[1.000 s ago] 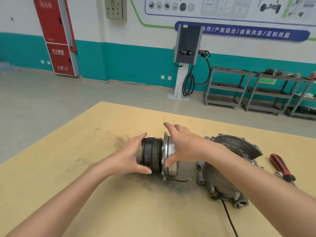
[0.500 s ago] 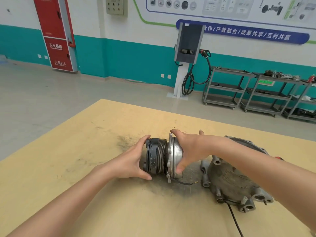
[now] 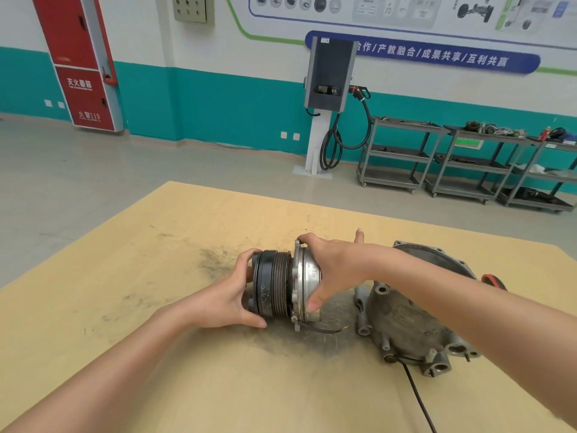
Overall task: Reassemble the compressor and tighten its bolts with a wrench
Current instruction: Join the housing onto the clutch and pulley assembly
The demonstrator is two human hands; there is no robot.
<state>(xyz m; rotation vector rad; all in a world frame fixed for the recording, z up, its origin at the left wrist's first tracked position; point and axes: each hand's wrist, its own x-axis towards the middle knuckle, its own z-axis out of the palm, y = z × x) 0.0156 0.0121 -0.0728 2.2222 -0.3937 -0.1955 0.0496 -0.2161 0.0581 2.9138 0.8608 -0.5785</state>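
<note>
I am gripping the pulley end [image 3: 271, 284] of the compressor's front section at centre frame with my left hand [image 3: 229, 303], thumb curled under it and fingers over the top. My right hand [image 3: 331, 273] is clasping the silver front plate [image 3: 304, 281], thumb below and fingers curled over its upper rim. Compared with a second ago, I am holding the section slightly higher, tilted, and more squarely toward me, off the wooden table [image 3: 156, 354]. The grey housing [image 3: 409, 320] is lying lower right, just beside my right forearm, still separate. That suggests I am lining the halves up; no bolts are in yet.
</note>
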